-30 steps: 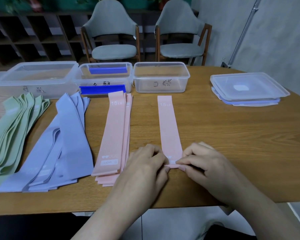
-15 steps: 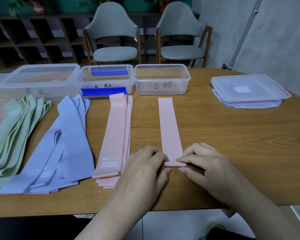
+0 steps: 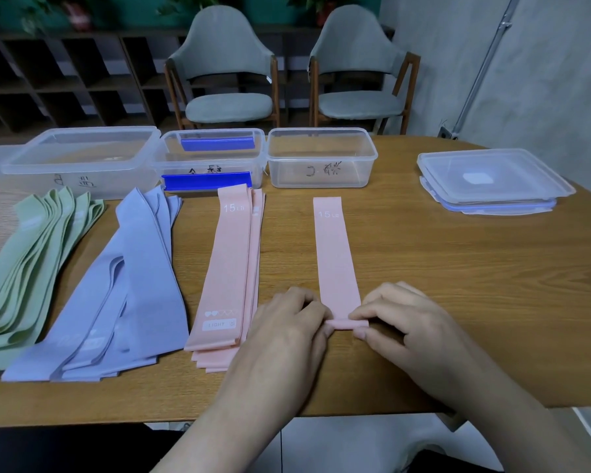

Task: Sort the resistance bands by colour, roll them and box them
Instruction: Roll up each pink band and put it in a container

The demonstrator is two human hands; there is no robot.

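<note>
The single pink band (image 3: 335,257) lies flat in front of the right-hand box (image 3: 322,158). Left hand (image 3: 287,327) and right hand (image 3: 401,324) pinch its rolled near end. Judged light, limp, stretchy; hold both edges.

You are working on a wooden table (image 3: 458,285) with a smooth, faintly shiny grain. The pink band (image 3: 335,254) is looking like matt, finely woven cloth, as are the green bands (image 3: 31,268) and blue bands (image 3: 133,285). The boxes (image 3: 321,158) and lids (image 3: 492,179) are showing clear, glossy plastic.
</note>
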